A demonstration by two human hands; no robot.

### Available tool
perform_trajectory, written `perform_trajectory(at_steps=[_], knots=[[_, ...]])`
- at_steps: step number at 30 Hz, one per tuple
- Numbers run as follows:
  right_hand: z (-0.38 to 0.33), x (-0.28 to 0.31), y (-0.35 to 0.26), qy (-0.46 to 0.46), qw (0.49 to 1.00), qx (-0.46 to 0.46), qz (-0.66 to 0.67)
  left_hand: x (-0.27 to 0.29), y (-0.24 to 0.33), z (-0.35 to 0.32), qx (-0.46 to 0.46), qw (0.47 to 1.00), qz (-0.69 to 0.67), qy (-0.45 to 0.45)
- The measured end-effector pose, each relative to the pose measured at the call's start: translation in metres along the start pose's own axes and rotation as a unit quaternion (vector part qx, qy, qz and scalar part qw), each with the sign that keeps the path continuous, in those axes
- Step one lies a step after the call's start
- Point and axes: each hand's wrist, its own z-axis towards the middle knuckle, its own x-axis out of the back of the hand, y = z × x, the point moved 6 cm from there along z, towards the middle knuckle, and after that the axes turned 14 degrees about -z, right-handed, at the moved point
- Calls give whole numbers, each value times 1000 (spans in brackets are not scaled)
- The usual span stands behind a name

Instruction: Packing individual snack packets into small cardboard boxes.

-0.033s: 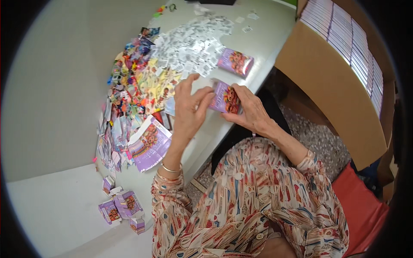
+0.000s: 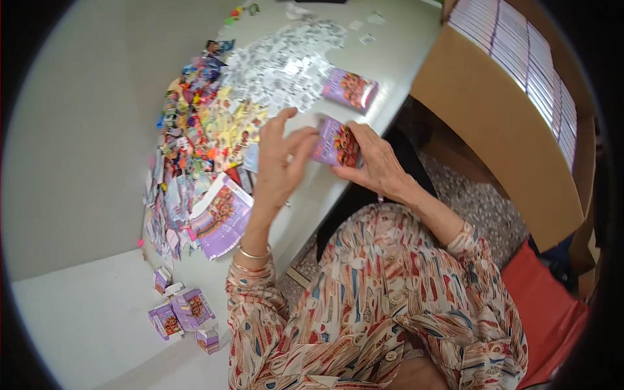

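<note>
A small purple printed box (image 2: 337, 142) is gripped at its right side by my right hand (image 2: 376, 161), thumb along the lower edge and fingers over the upper corner. My left hand (image 2: 281, 159) is at the box's left edge. Its thumb and fingers are spread apart, slightly blurred, and hold nothing. One fingertip is close to the box; whether it touches, I cannot tell. A second purple box (image 2: 351, 90) lies on the table just beyond. An opened-out purple carton (image 2: 224, 221) with a torn white edge lies left of my left wrist.
A broad pile of small white printed slips (image 2: 283, 62) covers the table's far part. Left of it spreads a heap of colourful small packets (image 2: 188, 130). Several little purple cartons (image 2: 192, 309) sit at the lower left. A large cardboard box (image 2: 494, 117) of stacked packs stands at right.
My left hand has shifted slightly left, its fingers a little off the box. The box stays in my right hand. The whole view has moved slightly.
</note>
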Motion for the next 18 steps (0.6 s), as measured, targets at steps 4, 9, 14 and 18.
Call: perform_trajectory(at_steps=[4, 9, 14, 18], knots=[[9, 25, 0, 60, 998, 4, 3, 16, -7, -3, 154, 950, -254, 93], [8, 51, 8, 117, 992, -1, -44, -27, 3, -18, 203, 866, -445, 106], [3, 52, 5, 70, 996, -14, -49, -46, 5, -12, 212, 862, -442, 127], [7, 60, -2, 96, 993, 10, -65, -45, 14, -3, 194, 844, -464, 187]])
